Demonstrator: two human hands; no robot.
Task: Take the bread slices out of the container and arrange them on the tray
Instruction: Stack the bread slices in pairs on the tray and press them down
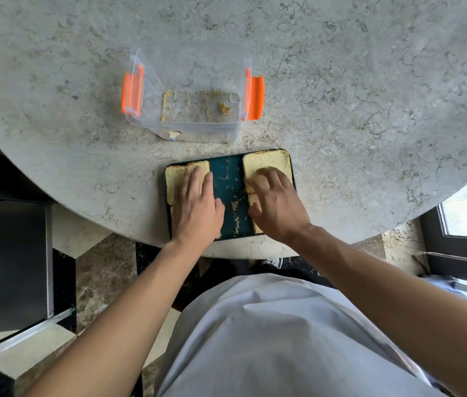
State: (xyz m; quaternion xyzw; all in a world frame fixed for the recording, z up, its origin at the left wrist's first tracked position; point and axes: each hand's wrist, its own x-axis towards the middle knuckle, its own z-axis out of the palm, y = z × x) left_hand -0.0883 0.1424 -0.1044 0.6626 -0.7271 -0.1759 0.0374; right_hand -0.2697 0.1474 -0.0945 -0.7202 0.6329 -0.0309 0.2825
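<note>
A dark teal rectangular tray sits at frame centre, long axis running top to bottom, on a round mottled stone table. At least four porous bread slices lie on it in two columns. The left hand rests flat, fingers extended, on the upper-left slice; the right hand, fingers spread, touches the upper-right slice. Above, a clear plastic container with two orange clips holds only crumbs.

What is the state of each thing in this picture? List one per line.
Container: open, no slices, only crumbs.
Orange clips: flipped outward.
Tray: on the table, crumbs down its bare middle.
Bread slices: flat on the tray, both sides.
Left hand: flat on left slices.
Right hand: fingers spread on right slices.
</note>
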